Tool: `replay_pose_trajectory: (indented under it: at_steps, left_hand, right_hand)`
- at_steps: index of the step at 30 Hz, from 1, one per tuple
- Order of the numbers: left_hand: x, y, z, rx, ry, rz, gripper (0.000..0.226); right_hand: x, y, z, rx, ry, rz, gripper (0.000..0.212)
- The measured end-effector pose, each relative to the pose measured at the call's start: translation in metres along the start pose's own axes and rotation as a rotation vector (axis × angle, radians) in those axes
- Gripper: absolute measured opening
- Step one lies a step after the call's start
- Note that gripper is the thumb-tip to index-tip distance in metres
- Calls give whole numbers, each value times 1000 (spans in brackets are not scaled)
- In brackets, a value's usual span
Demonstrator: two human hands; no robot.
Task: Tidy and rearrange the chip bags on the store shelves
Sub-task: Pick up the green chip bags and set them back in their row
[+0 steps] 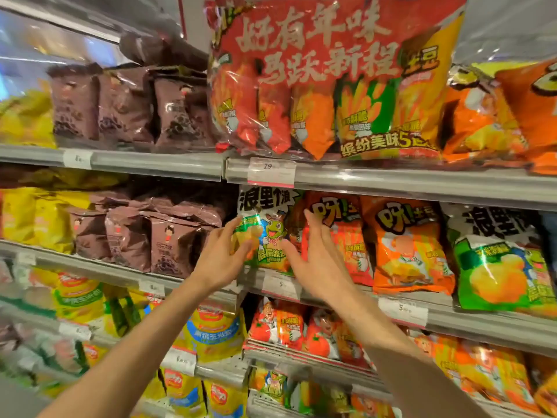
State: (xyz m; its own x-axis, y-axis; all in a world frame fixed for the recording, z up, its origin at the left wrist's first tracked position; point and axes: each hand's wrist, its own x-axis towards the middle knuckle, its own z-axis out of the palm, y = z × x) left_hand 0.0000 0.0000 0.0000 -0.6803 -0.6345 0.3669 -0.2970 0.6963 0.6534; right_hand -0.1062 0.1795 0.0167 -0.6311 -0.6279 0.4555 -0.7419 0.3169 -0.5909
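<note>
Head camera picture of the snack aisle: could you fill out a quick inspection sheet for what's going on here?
Surface: grey shelf rails in several tiers, with price tags.
Job's things: green frog bag on the middle shelf, orange bags to its right.
Clutter: brown packets and yellow bags to the left; big red multipack above.
Hands: left hand touches the frog bag's left side with fingers spread; right hand lies open at its right side.
Cables: nothing seen.
Surroundings: blurred store lighting top left.
</note>
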Motion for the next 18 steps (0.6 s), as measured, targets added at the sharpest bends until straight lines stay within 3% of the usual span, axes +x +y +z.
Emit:
replay_pose_trajectory:
  at_steps: [7,13,18]
  left_hand:
    - [52,-45,13,-134,-76,-11,63]
    - [49,-37,7,-177,-148,50,56]
    - [52,-49,15,-393,-153,48,55]
  right_hand:
    - [58,-20,38,-97,-179,107,61]
    - [71,-20,57,-85,-170,192,64]
    - [71,-20,63,-50,-134,179,62]
